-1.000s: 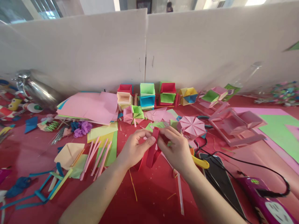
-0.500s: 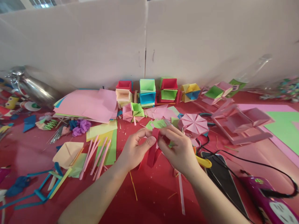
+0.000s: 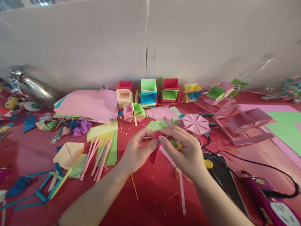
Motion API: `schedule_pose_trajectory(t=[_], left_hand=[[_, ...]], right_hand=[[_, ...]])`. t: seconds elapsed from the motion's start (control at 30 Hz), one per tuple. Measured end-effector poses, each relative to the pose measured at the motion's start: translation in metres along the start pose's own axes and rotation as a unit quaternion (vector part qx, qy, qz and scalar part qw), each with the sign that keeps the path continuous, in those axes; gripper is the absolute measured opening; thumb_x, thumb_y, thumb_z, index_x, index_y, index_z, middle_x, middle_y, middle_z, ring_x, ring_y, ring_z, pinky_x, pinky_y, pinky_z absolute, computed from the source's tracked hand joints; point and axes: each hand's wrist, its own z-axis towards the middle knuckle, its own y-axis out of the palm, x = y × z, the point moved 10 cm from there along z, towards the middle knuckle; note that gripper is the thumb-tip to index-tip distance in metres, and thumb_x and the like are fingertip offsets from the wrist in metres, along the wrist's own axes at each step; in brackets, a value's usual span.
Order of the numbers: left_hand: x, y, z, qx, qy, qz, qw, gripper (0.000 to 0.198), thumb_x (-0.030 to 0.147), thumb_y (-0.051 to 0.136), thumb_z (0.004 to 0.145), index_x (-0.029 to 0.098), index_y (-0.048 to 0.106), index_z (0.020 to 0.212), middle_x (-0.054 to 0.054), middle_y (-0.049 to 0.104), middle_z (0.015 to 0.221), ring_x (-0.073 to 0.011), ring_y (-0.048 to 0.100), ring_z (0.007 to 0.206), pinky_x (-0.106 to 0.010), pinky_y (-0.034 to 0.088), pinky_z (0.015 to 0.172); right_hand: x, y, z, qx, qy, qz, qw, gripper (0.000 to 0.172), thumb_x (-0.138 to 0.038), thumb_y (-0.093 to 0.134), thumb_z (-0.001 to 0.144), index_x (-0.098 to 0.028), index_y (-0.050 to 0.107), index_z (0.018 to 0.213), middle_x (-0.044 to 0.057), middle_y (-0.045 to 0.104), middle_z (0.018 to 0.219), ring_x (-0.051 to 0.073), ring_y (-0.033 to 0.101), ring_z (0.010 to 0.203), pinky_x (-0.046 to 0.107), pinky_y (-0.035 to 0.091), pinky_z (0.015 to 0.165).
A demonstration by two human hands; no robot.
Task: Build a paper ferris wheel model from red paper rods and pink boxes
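My left hand (image 3: 137, 151) and my right hand (image 3: 184, 150) meet over the red table, both pinching a folded red paper strip (image 3: 154, 153) between thumbs and fingers. The strip hangs down between the two hands; its upper end is hidden by my fingertips. Just behind my hands lie light green paper scraps (image 3: 158, 124) and a pink pleated paper disc (image 3: 195, 124). A yellow-handled tool (image 3: 208, 163) pokes out from under my right hand.
Coloured paper boxes (image 3: 148, 91) line the white partition. A pile of pink sheets (image 3: 90, 105) lies at the left, pink paper sticks (image 3: 100, 157) beside it. A black phone (image 3: 223, 180), a black cable (image 3: 263, 168) and a purple device (image 3: 270, 204) sit at the right. A steel kettle (image 3: 33, 86) stands far left.
My right hand has closed over the top of the red strip, so less of it shows. The view has tilted slightly downward since a second ago.
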Motion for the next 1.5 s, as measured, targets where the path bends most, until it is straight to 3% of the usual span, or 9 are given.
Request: schedule_pose_trajectory(t=[0.17,0.33,0.57,0.97,1.17,1.5], left_hand=[[-0.001,-0.008,-0.001,0.041,0.020,0.003,0.999,0.016,0.034,0.059,0.082,0.020,0.053,0.087,-0.002,0.056,0.086,-0.0139,0.055,0.083,-0.026,0.046,0.076],[0.017,-0.016,-0.003,0.076,0.096,0.048,0.991,0.011,0.027,0.060,0.082,0.022,0.057,0.092,-0.001,0.058,0.091,-0.0135,0.056,0.089,-0.027,0.045,0.082],[0.024,-0.017,-0.005,0.067,0.100,0.106,0.987,0.006,0.024,0.060,0.081,0.021,0.061,0.086,-0.002,0.059,0.086,-0.0152,0.057,0.086,-0.029,0.047,0.080],[0.043,-0.016,-0.008,0.058,0.164,0.232,0.957,0.005,0.022,0.063,0.078,0.023,0.064,0.083,-0.001,0.055,0.089,-0.0155,0.056,0.088,-0.033,0.045,0.082],[0.046,-0.015,-0.009,0.017,0.160,0.265,0.951,0.010,0.019,0.065,0.076,0.023,0.062,0.084,-0.001,0.053,0.091,-0.0161,0.055,0.090,-0.033,0.044,0.083],[0.047,-0.014,-0.010,0.019,0.163,0.280,0.946,0.010,0.014,0.063,0.074,0.022,0.061,0.080,-0.001,0.054,0.086,-0.0155,0.055,0.085,-0.031,0.045,0.080]], right_hand=[[-0.003,0.000,0.001,-0.009,-0.004,0.015,1.000,0.012,-0.018,0.055,0.082,-0.021,0.065,0.089,0.003,0.064,0.084,0.015,0.060,0.079,0.030,0.048,0.073],[-0.002,0.000,0.001,-0.021,0.004,0.002,1.000,0.015,-0.017,0.057,0.081,-0.022,0.065,0.093,0.001,0.066,0.087,0.013,0.062,0.080,0.026,0.049,0.073],[0.005,0.002,0.001,-0.047,0.048,0.027,0.997,0.007,-0.021,0.058,0.081,-0.023,0.062,0.086,0.000,0.068,0.079,0.016,0.065,0.073,0.030,0.054,0.068],[0.003,0.004,0.000,-0.085,0.028,0.038,0.995,0.008,-0.018,0.056,0.081,-0.022,0.063,0.083,0.001,0.066,0.084,0.014,0.063,0.076,0.029,0.053,0.072],[0.002,0.006,-0.001,-0.096,0.023,0.033,0.995,0.007,-0.016,0.057,0.080,-0.021,0.062,0.082,0.000,0.064,0.083,0.012,0.061,0.076,0.026,0.051,0.071],[0.001,0.012,-0.001,-0.120,0.024,0.032,0.992,0.009,-0.016,0.055,0.080,-0.022,0.062,0.081,0.000,0.063,0.081,0.013,0.060,0.073,0.027,0.051,0.068]])
